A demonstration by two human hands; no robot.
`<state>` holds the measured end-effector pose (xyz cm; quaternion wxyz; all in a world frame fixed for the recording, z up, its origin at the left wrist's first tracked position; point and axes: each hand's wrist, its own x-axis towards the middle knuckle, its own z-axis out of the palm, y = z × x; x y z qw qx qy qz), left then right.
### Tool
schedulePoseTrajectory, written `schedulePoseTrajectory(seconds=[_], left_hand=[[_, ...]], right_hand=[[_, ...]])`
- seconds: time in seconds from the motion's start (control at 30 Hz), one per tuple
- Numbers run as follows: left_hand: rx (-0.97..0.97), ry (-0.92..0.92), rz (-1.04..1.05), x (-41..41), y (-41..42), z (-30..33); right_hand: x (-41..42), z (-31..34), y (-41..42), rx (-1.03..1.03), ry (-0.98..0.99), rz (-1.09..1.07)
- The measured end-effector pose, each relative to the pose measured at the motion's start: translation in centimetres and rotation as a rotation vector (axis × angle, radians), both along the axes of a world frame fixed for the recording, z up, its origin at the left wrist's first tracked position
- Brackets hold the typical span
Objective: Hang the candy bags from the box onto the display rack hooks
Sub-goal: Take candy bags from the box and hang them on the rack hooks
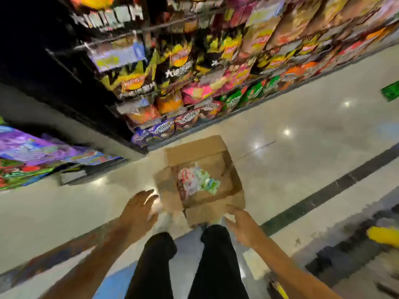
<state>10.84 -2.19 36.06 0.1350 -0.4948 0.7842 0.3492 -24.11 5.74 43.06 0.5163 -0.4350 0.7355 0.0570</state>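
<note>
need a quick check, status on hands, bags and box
Left hand and right hand open, empty, either side of box. Candy bags inside, none picked. Nothing in the way.

Open cardboard box (200, 178) on the pale floor (302, 160), flaps spread, top unobstructed; I see free entry from above to the candy bags (197, 180) heaped near its middle, with bare cardboard around them. Near flap (212, 209) juts toward my legs (185, 262), just beside the right hand (243, 229). Left hand (138, 209) hovers over bare floor left of the box. Floor to the right lies open. Ahead, the display rack (194, 67) is crowded with hanging snack bags, close behind the far flap (195, 148); blur hides any free hooks.
</note>
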Motion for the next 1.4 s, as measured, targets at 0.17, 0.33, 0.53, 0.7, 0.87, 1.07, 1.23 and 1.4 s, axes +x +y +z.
schedulePoseTrajectory(seconds=[0.17,0.33,0.53,0.7,0.87,1.07,1.23,1.4], left_hand=[[-0.028,-0.011,0.199,-2.5,2.7,-8.8],[0.122,-0.110,0.273,-2.1,5.6,-22.0],[0.137,-0.056,0.349,-4.3,5.7,-35.1],[0.061,-0.001,0.288,-4.0,5.7,-41.8],[0.026,0.030,0.299,-4.0,5.9,-44.3],[0.081,0.078,0.313,-5.0,6.1,-41.0],[-0.001,0.193,0.241,-7.1,3.1,-36.3],[-0.023,0.202,0.166,-10.1,-0.7,-32.8]], right_hand=[[-1.6,-16.5,-2.5,0.116,-0.047,0.295],[-1.9,-30.7,-3.9,0.145,-0.162,0.379],[1.9,-46.4,-5.0,0.172,-0.201,0.074],[6.9,-54.8,-6.0,0.108,-0.216,-0.018],[8.4,-59.7,-4.9,0.054,-0.005,0.138],[5.2,-55.2,-5.5,-0.206,0.107,0.231],[2.2,-48.4,-7.6,-0.597,0.148,0.554],[2.9,-43.3,-9.4,-0.725,-0.037,0.758]])
